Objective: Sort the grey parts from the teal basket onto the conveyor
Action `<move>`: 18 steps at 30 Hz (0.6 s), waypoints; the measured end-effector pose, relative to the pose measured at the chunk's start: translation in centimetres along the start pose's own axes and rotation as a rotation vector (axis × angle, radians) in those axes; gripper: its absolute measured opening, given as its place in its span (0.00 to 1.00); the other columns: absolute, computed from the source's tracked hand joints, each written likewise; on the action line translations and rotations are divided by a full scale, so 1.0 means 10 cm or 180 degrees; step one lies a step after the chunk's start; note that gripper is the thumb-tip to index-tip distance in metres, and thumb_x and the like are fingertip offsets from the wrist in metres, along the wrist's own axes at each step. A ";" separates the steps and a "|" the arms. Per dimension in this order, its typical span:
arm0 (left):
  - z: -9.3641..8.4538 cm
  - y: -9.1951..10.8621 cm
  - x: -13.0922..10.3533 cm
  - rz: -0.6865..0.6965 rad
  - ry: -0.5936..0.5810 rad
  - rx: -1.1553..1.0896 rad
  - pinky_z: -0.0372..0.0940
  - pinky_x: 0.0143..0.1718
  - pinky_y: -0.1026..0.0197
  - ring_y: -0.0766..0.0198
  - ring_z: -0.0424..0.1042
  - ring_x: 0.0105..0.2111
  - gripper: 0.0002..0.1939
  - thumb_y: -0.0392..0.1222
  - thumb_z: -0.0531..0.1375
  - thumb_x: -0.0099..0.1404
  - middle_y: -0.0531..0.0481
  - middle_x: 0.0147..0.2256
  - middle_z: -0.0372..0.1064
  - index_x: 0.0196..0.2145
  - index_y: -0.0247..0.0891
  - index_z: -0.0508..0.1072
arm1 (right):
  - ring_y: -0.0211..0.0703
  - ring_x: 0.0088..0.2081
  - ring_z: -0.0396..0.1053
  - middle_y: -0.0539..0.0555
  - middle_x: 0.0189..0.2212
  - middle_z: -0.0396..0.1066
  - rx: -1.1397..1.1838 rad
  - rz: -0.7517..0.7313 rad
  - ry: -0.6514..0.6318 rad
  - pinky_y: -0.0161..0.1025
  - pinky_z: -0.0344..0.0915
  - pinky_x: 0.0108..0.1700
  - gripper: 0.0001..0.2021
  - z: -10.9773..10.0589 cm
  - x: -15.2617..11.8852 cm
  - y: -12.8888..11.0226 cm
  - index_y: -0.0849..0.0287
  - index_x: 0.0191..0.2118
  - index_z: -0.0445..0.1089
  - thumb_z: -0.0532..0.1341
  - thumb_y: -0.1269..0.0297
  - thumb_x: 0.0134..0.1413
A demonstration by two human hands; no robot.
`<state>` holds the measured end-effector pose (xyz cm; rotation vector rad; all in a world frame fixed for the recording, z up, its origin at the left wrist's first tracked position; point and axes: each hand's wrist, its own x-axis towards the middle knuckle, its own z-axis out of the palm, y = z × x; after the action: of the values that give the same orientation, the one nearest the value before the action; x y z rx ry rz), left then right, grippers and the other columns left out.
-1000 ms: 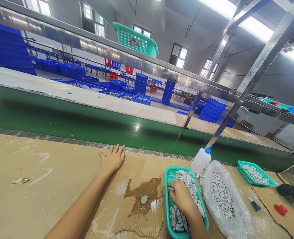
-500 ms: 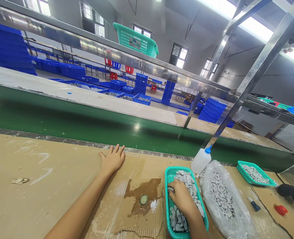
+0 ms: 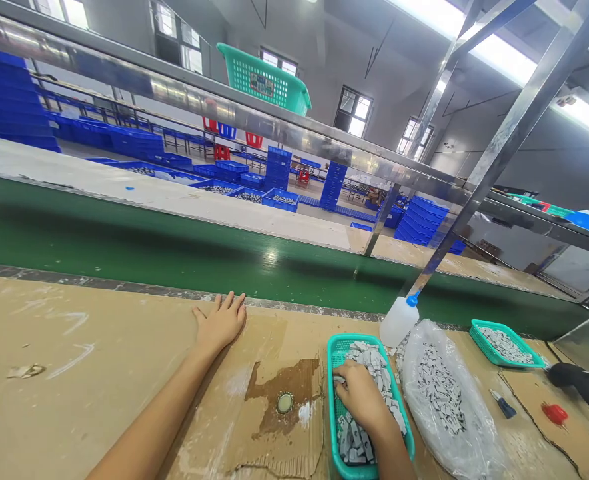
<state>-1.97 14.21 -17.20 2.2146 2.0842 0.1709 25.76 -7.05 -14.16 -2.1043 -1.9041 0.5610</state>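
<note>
Grey parts [image 3: 374, 363] in the teal basket [image 3: 335, 348] hide the right hand [image 3: 362, 398] fingers, grip unclear.

We note a factory hall with grey walls [image 3: 524, 167] and dark-framed windows [image 3: 353, 111] admitting daylight. Ceiling strip lights [image 3: 499, 57] run along the upper right. A steel shelf rail [image 3: 224, 110] crosses above a green conveyor belt [image 3: 174, 250]. Stacked blue crates [image 3: 422, 223] stand on the floor beyond.
</note>
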 end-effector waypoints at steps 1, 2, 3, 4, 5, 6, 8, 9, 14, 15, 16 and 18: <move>-0.01 0.00 0.00 -0.0003 -0.0005 0.0000 0.35 0.63 0.23 0.48 0.38 0.70 0.29 0.44 0.35 0.76 0.51 0.70 0.39 0.71 0.43 0.51 | 0.50 0.44 0.71 0.56 0.42 0.72 -0.0006 -0.0001 -0.0006 0.38 0.61 0.45 0.19 0.00 0.00 0.00 0.54 0.49 0.78 0.55 0.76 0.57; -0.01 0.00 -0.01 -0.0004 -0.0013 0.0003 0.35 0.63 0.23 0.49 0.38 0.70 0.29 0.44 0.35 0.76 0.51 0.70 0.39 0.71 0.43 0.50 | 0.50 0.44 0.71 0.56 0.42 0.72 -0.0015 -0.0004 -0.0007 0.38 0.61 0.44 0.19 0.00 0.00 0.00 0.54 0.48 0.78 0.55 0.76 0.57; -0.02 0.01 -0.01 -0.0006 -0.0016 0.0008 0.35 0.63 0.23 0.49 0.38 0.70 0.29 0.44 0.35 0.76 0.51 0.70 0.39 0.71 0.43 0.50 | 0.50 0.44 0.71 0.56 0.42 0.72 -0.0022 -0.0006 -0.0010 0.38 0.61 0.44 0.19 0.00 0.00 0.00 0.54 0.47 0.78 0.55 0.76 0.57; -0.02 0.01 -0.01 -0.0003 -0.0021 0.0015 0.35 0.63 0.23 0.49 0.38 0.70 0.29 0.44 0.34 0.76 0.51 0.70 0.39 0.71 0.43 0.50 | 0.50 0.44 0.71 0.57 0.42 0.72 -0.0028 -0.0008 -0.0010 0.38 0.61 0.44 0.19 0.00 0.00 0.00 0.55 0.47 0.78 0.55 0.76 0.57; -0.03 0.01 -0.02 -0.0004 -0.0021 0.0021 0.35 0.63 0.23 0.49 0.38 0.70 0.29 0.44 0.34 0.76 0.51 0.70 0.39 0.71 0.43 0.50 | 0.50 0.43 0.71 0.57 0.41 0.72 -0.0033 -0.0009 -0.0008 0.38 0.61 0.44 0.18 0.00 0.00 -0.01 0.55 0.46 0.78 0.55 0.76 0.57; -0.04 0.02 -0.02 -0.0006 -0.0020 0.0028 0.35 0.63 0.23 0.49 0.38 0.70 0.29 0.44 0.34 0.76 0.51 0.70 0.39 0.71 0.43 0.50 | 0.50 0.43 0.71 0.57 0.41 0.71 -0.0038 -0.0010 -0.0004 0.38 0.61 0.43 0.18 0.00 0.00 -0.01 0.55 0.46 0.78 0.55 0.76 0.57; -0.04 0.02 -0.03 -0.0011 -0.0019 0.0033 0.35 0.63 0.23 0.49 0.38 0.70 0.29 0.44 0.34 0.76 0.51 0.70 0.39 0.71 0.43 0.51 | 0.49 0.43 0.71 0.57 0.41 0.71 -0.0051 -0.0008 0.0002 0.38 0.61 0.43 0.18 -0.01 0.00 -0.01 0.55 0.46 0.78 0.54 0.77 0.57; -0.04 0.02 -0.03 -0.0015 -0.0022 0.0025 0.35 0.63 0.23 0.49 0.38 0.70 0.29 0.44 0.34 0.76 0.51 0.70 0.40 0.71 0.43 0.51 | 0.50 0.43 0.71 0.57 0.41 0.71 -0.0058 -0.0007 0.0006 0.38 0.61 0.43 0.18 -0.01 0.00 -0.02 0.55 0.46 0.78 0.54 0.77 0.57; -0.04 0.00 -0.02 0.0011 0.0011 -0.0020 0.35 0.63 0.23 0.48 0.39 0.70 0.29 0.43 0.34 0.76 0.49 0.70 0.40 0.71 0.42 0.51 | 0.51 0.44 0.70 0.57 0.41 0.72 -0.0081 0.0004 -0.0002 0.39 0.61 0.45 0.17 -0.02 0.00 -0.03 0.56 0.45 0.78 0.55 0.76 0.57; -0.04 0.00 -0.02 0.0023 0.0017 -0.0010 0.35 0.62 0.22 0.47 0.39 0.70 0.29 0.43 0.34 0.76 0.49 0.70 0.40 0.71 0.42 0.51 | 0.50 0.44 0.70 0.57 0.41 0.72 -0.0085 0.0010 -0.0004 0.38 0.61 0.45 0.17 -0.02 0.00 -0.03 0.56 0.45 0.78 0.56 0.76 0.57; -0.04 0.00 -0.02 0.0037 0.0017 0.0004 0.35 0.62 0.22 0.47 0.39 0.70 0.29 0.43 0.34 0.76 0.49 0.70 0.40 0.71 0.42 0.51 | 0.50 0.44 0.71 0.57 0.41 0.72 -0.0090 0.0019 -0.0003 0.38 0.61 0.44 0.17 -0.02 0.00 -0.03 0.56 0.45 0.78 0.56 0.76 0.58; -0.05 0.02 -0.02 0.0058 0.0011 0.0015 0.36 0.62 0.22 0.47 0.39 0.70 0.29 0.43 0.34 0.76 0.49 0.70 0.39 0.71 0.41 0.51 | 0.50 0.44 0.71 0.57 0.41 0.72 -0.0102 0.0025 0.0002 0.38 0.61 0.44 0.16 -0.02 -0.01 -0.04 0.56 0.45 0.78 0.56 0.76 0.58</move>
<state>-1.87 13.95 -16.73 2.2380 2.0689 0.1712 25.53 -7.11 -13.78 -2.1323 -1.9175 0.5349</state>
